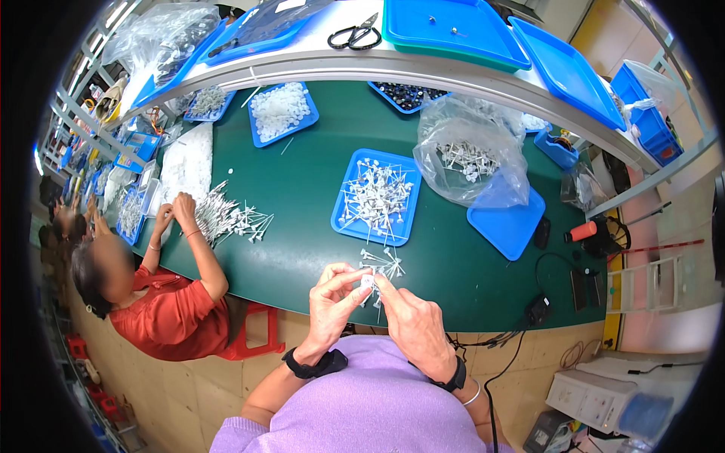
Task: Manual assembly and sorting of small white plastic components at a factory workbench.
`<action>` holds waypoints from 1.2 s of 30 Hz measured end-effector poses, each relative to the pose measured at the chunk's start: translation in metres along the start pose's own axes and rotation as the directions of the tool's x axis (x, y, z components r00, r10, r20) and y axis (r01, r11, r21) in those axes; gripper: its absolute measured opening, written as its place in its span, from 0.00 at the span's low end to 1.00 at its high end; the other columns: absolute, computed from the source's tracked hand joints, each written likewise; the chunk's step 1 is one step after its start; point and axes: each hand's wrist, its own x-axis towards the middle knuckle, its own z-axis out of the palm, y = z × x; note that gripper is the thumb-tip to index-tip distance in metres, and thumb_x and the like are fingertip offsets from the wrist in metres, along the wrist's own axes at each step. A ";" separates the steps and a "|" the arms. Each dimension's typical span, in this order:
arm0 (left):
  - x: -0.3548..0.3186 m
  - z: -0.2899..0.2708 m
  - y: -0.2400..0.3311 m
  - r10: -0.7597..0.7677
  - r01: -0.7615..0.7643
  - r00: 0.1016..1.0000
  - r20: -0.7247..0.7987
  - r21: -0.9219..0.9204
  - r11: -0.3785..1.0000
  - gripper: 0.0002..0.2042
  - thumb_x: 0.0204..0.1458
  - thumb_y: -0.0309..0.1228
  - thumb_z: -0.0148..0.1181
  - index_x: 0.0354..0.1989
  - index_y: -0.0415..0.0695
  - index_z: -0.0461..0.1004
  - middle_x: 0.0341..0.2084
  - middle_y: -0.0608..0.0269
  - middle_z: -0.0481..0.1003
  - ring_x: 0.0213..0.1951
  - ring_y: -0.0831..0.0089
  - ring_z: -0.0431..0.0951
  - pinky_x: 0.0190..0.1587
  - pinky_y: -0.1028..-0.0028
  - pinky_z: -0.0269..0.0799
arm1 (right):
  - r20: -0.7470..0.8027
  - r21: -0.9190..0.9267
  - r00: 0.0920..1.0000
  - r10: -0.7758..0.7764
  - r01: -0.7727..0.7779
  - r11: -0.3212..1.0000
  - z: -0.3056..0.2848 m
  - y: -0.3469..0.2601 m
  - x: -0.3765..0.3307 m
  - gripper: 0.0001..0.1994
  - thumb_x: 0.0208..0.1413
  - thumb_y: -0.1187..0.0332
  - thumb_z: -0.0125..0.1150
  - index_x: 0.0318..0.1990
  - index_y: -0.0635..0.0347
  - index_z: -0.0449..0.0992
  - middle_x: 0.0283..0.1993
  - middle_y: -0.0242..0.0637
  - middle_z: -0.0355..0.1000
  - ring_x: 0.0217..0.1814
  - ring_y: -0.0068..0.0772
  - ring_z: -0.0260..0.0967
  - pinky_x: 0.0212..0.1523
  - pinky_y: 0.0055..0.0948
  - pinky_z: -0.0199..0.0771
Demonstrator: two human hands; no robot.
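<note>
Near the front edge of the green table, my left hand (332,299) is closed, its thumb and forefinger pinching a small white plastic piece (368,280). My right hand (414,323) meets it there, thumb and forefinger pressed together at the same piece; whether it grips a separate part cannot be made out. Just beyond my fingertips lies a loose bunch of thin metal pins with white heads (389,263). Farther out, a blue tray (410,226) holds a heap of similar white-headed pins (377,192).
A clear plastic bag of pins (472,158) rests by an upturned or bare blue tray (510,234). Blue trays of white caps (281,112) and dark parts (408,94) sit farther back. Scissors (355,36) lie on the shelf. A co-worker in red (177,313) handles pins at left.
</note>
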 end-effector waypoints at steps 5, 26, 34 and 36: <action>-0.003 0.001 0.003 -0.001 0.002 1.000 -0.005 0.085 0.996 0.15 0.49 0.16 0.63 0.48 0.37 0.78 0.36 0.69 0.68 0.36 0.83 0.67 0.36 0.82 0.65 | -0.008 -0.008 1.000 -0.009 0.009 1.000 0.000 -0.001 -0.001 0.21 0.54 0.77 0.58 0.57 0.57 0.70 0.23 0.42 0.68 0.22 0.46 0.70 0.23 0.40 0.71; -0.008 0.004 0.001 -0.144 0.145 0.989 0.016 -0.059 0.988 0.14 0.53 0.17 0.61 0.49 0.33 0.74 0.41 0.56 0.79 0.43 0.75 0.79 0.49 0.77 0.74 | 0.046 -0.106 0.998 0.037 -0.032 0.994 -0.003 -0.006 -0.008 0.20 0.55 0.76 0.57 0.56 0.59 0.70 0.24 0.43 0.70 0.23 0.47 0.72 0.23 0.39 0.73; -0.008 0.001 -0.002 -0.179 0.183 0.983 0.045 -0.122 0.975 0.14 0.54 0.19 0.60 0.49 0.34 0.74 0.41 0.54 0.79 0.43 0.74 0.79 0.48 0.77 0.75 | 0.050 0.013 0.998 0.050 -0.050 0.999 -0.003 -0.005 -0.008 0.20 0.55 0.76 0.56 0.57 0.61 0.70 0.27 0.46 0.72 0.26 0.50 0.73 0.26 0.42 0.73; -0.008 0.001 -0.001 -0.191 0.196 0.980 0.049 -0.140 0.970 0.13 0.54 0.19 0.60 0.49 0.34 0.74 0.42 0.54 0.79 0.44 0.74 0.79 0.48 0.76 0.75 | 0.054 0.028 0.997 0.047 -0.049 0.998 -0.003 -0.006 -0.008 0.20 0.55 0.76 0.56 0.57 0.61 0.70 0.28 0.47 0.73 0.27 0.51 0.73 0.27 0.42 0.73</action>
